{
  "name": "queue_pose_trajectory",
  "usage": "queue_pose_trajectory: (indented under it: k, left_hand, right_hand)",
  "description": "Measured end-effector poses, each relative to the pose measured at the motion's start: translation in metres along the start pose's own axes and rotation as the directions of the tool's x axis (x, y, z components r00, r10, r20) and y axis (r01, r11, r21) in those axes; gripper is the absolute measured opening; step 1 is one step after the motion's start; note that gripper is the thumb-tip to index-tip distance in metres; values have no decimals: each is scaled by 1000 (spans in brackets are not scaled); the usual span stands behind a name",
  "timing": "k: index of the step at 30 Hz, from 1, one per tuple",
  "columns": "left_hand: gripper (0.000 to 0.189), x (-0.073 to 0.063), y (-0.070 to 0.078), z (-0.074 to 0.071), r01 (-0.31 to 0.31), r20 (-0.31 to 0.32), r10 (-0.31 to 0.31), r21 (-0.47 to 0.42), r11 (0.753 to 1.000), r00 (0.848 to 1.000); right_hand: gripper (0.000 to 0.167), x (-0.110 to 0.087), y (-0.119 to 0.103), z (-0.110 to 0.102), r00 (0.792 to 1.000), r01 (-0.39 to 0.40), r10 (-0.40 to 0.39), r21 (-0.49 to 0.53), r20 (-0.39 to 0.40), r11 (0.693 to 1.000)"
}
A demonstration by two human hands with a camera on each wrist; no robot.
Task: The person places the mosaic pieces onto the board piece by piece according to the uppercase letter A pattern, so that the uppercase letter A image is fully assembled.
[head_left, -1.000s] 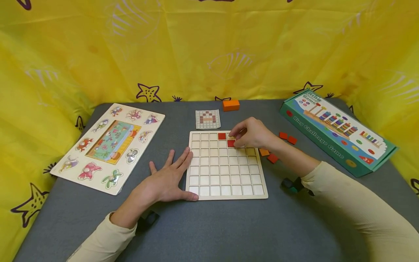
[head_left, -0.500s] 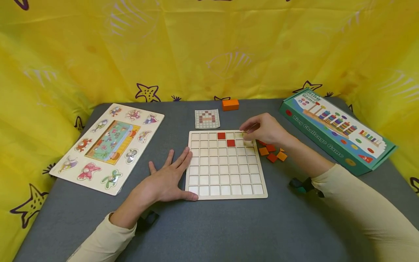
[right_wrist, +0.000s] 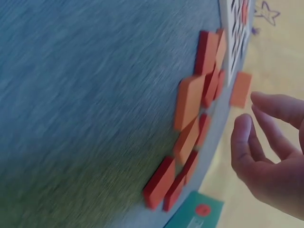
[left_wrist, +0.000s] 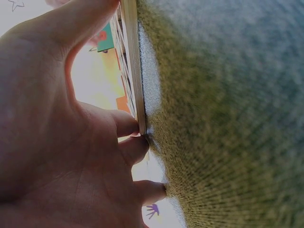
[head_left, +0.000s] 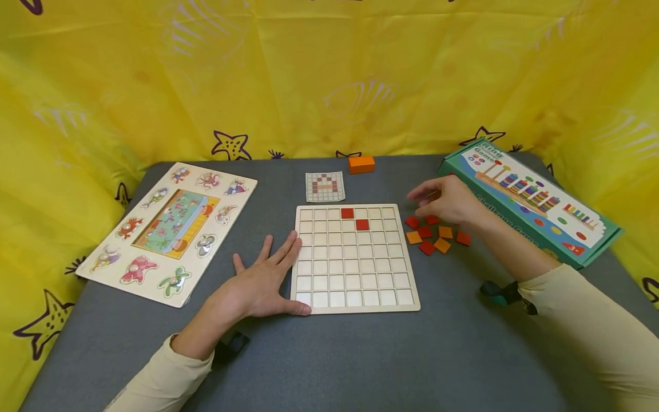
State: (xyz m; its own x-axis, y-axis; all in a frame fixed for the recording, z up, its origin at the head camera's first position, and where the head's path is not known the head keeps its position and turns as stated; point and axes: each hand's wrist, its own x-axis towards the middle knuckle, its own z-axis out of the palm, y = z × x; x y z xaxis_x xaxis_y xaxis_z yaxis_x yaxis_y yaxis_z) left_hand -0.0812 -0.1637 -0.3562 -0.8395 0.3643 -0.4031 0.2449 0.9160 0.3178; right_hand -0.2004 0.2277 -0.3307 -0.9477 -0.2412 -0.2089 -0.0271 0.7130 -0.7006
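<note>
A pale wooden grid board (head_left: 355,266) lies at the middle of the table. Two red square tiles sit in it diagonally: one tile (head_left: 347,213) in the top row, another tile (head_left: 362,225) one row lower. Along the board's left edge, my left hand (head_left: 262,286) rests with fingers spread, its thumb at the near corner. My right hand (head_left: 445,200) hovers over the far side of a group of loose tiles, red (head_left: 427,248) and orange (head_left: 441,245). In the right wrist view, its thumb and fingers (right_wrist: 242,130) are apart with nothing between them.
Behind the board lie a small pattern card (head_left: 325,187) and an orange block (head_left: 361,165). A wooden sea-animal puzzle (head_left: 115,279) is on the left. At the right, a green Ring Challenge Game box (head_left: 525,200) stands close to my right hand. Yellow cloth hangs around the table.
My right hand has moved rightward from the board to above the loose tiles, uncovering the top right cells and more tiles. My left hand has stayed put.
</note>
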Motion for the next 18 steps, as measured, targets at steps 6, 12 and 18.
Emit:
queue_pose_trajectory:
  k: [6,12,18]
  left_hand:
    - [133,0,0,1,-6,-4,6,-7,1000,1000]
    - [132,0,-1,1,-10,-7,10,-8,1000,1000]
    - [132,0,-1,1,-7,-2,7,-9,1000,1000]
  right_hand:
    - [41,-3,15,-10,999,-15,16,-24,37,1000]
    - [39,-6,22,-11,997,-34,36,-32,67,999]
    - [39,-7,28,-10,996,-25,31,-67,81,997]
